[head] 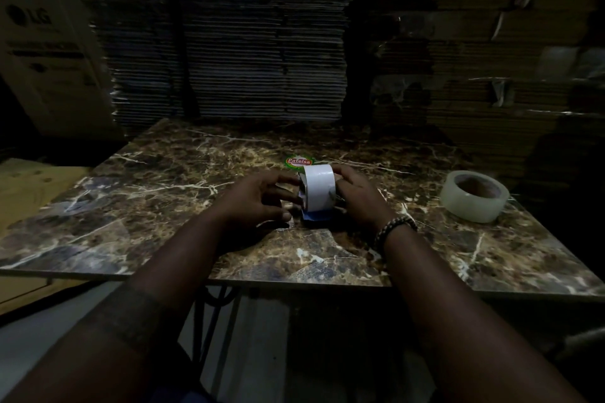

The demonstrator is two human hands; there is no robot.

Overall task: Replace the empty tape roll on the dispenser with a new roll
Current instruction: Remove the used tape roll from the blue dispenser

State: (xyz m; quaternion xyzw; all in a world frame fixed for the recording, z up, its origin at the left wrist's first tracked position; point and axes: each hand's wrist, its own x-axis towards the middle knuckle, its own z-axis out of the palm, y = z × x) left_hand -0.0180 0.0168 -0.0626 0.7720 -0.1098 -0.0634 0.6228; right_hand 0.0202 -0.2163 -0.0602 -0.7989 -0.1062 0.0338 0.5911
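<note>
A white empty tape core (319,187) stands on edge on a blue tape dispenser (315,218) at the middle of the marble table (163,193). My right hand (355,196) grips the core and dispenser from the right side. My left hand (262,198) is on the left, its fingertips touching the core's open side. Most of the dispenser is hidden by the core and my hands. A new roll of clear tape (473,196) lies flat at the table's right, apart from both hands.
A green and red round sticker (298,162) lies just behind the core. Stacks of flattened cardboard (235,42) rise behind the table. A large printed carton (49,52) stands at the left. The room is dim.
</note>
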